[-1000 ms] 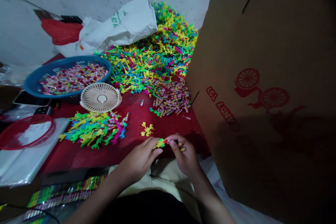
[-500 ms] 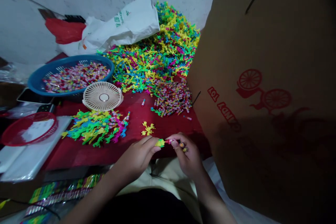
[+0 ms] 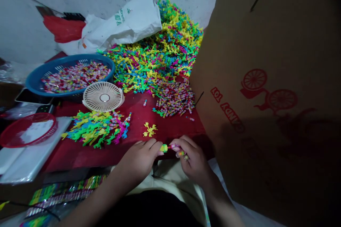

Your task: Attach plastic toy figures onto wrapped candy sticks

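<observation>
My left hand (image 3: 144, 156) pinches a small yellow-and-green plastic toy piece (image 3: 163, 148) between thumb and fingers. Facing it, my right hand (image 3: 195, 159) is closed on several small candy tubes; the red tip of one pink-wrapped tube (image 3: 174, 146) points at the toy piece and meets it or nearly so. Other tube ends (image 3: 181, 153) poke out below, partly hidden by the fingers. Just beyond my hands lie yellow plastic figures (image 3: 150, 129) on the red tabletop (image 3: 138, 104). A heap of similar tubes (image 3: 176, 97) is farther back.
Colourful figures (image 3: 181, 39) are heaped by the wall, under a white sack (image 3: 133, 19). Left are a blue basket (image 3: 30, 83) of tubes, a round fan (image 3: 103, 97), a pile of figures with tubes (image 3: 98, 129) and a red basket (image 3: 6, 140). A tall carton (image 3: 239, 42) borders the right.
Both hands have shifted slightly right and down, still holding the toy piece and the tubes. The tubes in the right hand have turned, so their ends point more toward the left.
</observation>
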`<action>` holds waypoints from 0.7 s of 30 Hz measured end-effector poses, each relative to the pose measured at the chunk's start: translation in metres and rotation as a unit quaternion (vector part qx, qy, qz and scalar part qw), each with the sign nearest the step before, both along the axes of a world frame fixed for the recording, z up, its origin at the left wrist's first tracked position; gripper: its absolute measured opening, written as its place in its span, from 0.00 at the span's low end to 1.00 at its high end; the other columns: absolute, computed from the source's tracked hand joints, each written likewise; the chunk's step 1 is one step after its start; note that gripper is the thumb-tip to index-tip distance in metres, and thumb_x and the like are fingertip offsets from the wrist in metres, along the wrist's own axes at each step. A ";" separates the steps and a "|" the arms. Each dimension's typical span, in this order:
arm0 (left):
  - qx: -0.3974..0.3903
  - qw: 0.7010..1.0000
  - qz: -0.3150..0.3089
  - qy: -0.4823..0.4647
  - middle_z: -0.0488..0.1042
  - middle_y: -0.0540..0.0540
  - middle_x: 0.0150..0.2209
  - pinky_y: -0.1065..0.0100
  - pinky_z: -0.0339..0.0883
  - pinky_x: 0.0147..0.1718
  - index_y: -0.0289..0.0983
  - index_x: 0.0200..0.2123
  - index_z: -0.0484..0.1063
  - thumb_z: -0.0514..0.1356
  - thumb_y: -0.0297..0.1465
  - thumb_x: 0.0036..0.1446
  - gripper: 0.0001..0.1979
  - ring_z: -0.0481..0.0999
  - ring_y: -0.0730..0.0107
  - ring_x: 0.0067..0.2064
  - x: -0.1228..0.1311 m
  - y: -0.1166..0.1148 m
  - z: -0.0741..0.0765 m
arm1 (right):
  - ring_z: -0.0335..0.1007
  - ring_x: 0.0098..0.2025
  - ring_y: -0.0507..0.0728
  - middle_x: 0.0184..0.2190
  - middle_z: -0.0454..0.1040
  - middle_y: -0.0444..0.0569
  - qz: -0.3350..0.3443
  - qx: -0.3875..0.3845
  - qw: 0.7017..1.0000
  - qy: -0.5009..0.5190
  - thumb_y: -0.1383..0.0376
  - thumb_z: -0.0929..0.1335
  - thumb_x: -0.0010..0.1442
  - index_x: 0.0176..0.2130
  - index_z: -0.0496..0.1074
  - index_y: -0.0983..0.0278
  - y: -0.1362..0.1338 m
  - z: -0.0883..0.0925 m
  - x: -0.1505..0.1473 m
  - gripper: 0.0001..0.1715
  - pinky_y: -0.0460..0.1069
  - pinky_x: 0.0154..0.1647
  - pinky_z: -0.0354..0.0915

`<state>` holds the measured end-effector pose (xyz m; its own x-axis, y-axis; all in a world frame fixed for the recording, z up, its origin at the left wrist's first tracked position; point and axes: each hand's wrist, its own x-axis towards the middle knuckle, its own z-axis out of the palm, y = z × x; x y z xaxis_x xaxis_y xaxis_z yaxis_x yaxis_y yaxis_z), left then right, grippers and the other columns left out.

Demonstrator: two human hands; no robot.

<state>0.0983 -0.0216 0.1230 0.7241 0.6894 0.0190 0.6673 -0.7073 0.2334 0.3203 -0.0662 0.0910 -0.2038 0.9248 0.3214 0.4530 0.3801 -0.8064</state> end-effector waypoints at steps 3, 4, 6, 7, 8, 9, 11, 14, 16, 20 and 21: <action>-0.018 0.999 0.002 0.026 0.81 0.39 0.45 0.56 0.73 0.44 0.36 0.50 0.76 0.50 0.22 0.70 0.16 0.82 0.54 0.42 0.003 0.000 -0.001 | 0.71 0.42 0.58 0.40 0.72 0.49 -0.007 -0.002 1.000 0.001 0.79 0.62 0.57 0.49 0.73 0.61 0.000 -0.003 -0.002 0.25 0.49 0.42 0.66; -0.028 0.999 0.005 0.037 0.81 0.39 0.47 0.55 0.74 0.45 0.36 0.52 0.76 0.50 0.22 0.70 0.16 0.82 0.52 0.43 0.004 0.000 -0.002 | 0.71 0.42 0.58 0.40 0.72 0.49 -0.008 -0.003 1.000 0.001 0.79 0.62 0.57 0.48 0.74 0.61 0.001 -0.004 -0.002 0.24 0.48 0.42 0.66; -0.046 0.997 0.015 0.061 0.81 0.37 0.48 0.53 0.74 0.46 0.35 0.53 0.75 0.50 0.24 0.71 0.16 0.83 0.50 0.45 0.007 -0.001 -0.004 | 0.72 0.41 0.58 0.40 0.72 0.49 -0.007 -0.005 1.000 -0.002 0.78 0.62 0.59 0.48 0.74 0.61 0.002 -0.007 -0.003 0.22 0.49 0.42 0.66; -0.053 0.996 0.021 0.071 0.81 0.36 0.48 0.52 0.74 0.46 0.35 0.53 0.75 0.49 0.24 0.72 0.16 0.83 0.49 0.45 0.009 -0.001 -0.005 | 0.72 0.40 0.57 0.40 0.72 0.48 -0.005 -0.006 1.000 -0.002 0.77 0.62 0.60 0.47 0.74 0.61 0.004 -0.009 -0.004 0.21 0.49 0.41 0.66; -0.060 0.995 0.027 0.077 0.81 0.36 0.48 0.52 0.74 0.46 0.35 0.52 0.75 0.49 0.25 0.72 0.16 0.83 0.49 0.45 0.010 -0.002 -0.006 | 0.72 0.40 0.57 0.39 0.73 0.48 0.000 -0.007 1.000 0.001 0.76 0.63 0.62 0.47 0.74 0.61 0.006 -0.012 -0.004 0.19 0.49 0.41 0.66; -0.066 0.994 0.031 0.079 0.82 0.36 0.48 0.53 0.74 0.45 0.35 0.51 0.76 0.48 0.26 0.73 0.16 0.83 0.49 0.45 0.011 -0.001 -0.008 | 0.72 0.39 0.57 0.39 0.73 0.48 0.005 -0.009 1.000 0.007 0.75 0.63 0.64 0.46 0.75 0.60 0.009 -0.015 -0.005 0.17 0.49 0.41 0.66; -0.076 0.993 0.043 0.075 0.82 0.37 0.46 0.56 0.74 0.43 0.35 0.49 0.76 0.48 0.28 0.74 0.16 0.83 0.51 0.44 0.009 0.002 -0.010 | 0.74 0.41 0.57 0.40 0.75 0.48 0.012 -0.013 0.999 0.029 0.71 0.63 0.69 0.47 0.76 0.59 0.016 -0.024 -0.005 0.15 0.49 0.43 0.68; -0.078 0.989 0.109 0.069 0.82 0.38 0.44 0.61 0.72 0.39 0.36 0.48 0.75 0.46 0.31 0.75 0.17 0.83 0.54 0.42 -0.008 0.017 -0.011 | 0.76 0.49 0.59 0.47 0.76 0.52 -0.032 -0.017 0.998 0.060 0.63 0.62 0.74 0.53 0.78 0.58 0.032 -0.049 -0.002 0.16 0.51 0.52 0.70; -0.051 0.975 0.198 0.088 0.82 0.36 0.43 0.62 0.70 0.36 0.34 0.50 0.75 0.45 0.33 0.76 0.19 0.83 0.54 0.40 -0.031 0.032 -0.012 | 0.76 0.52 0.61 0.50 0.77 0.55 -0.116 -0.026 0.989 0.083 0.57 0.62 0.74 0.53 0.78 0.59 0.043 -0.073 0.001 0.19 0.54 0.55 0.71; 0.055 0.933 0.311 0.173 0.80 0.29 0.42 0.62 0.67 0.33 0.30 0.47 0.75 0.44 0.36 0.74 0.22 0.81 0.48 0.40 -0.089 0.055 -0.018 | 0.80 0.48 0.65 0.45 0.83 0.59 -0.228 -0.087 0.960 0.140 0.44 0.65 0.70 0.45 0.79 0.62 0.056 -0.117 0.006 0.27 0.57 0.51 0.74; 0.068 0.928 0.318 0.183 0.79 0.28 0.42 0.62 0.68 0.34 0.30 0.45 0.75 0.46 0.36 0.73 0.21 0.81 0.48 0.40 -0.099 0.057 -0.021 | 0.81 0.47 0.65 0.44 0.84 0.60 -0.232 -0.096 0.957 0.147 0.43 0.65 0.69 0.44 0.79 0.63 0.057 -0.124 0.006 0.28 0.57 0.50 0.74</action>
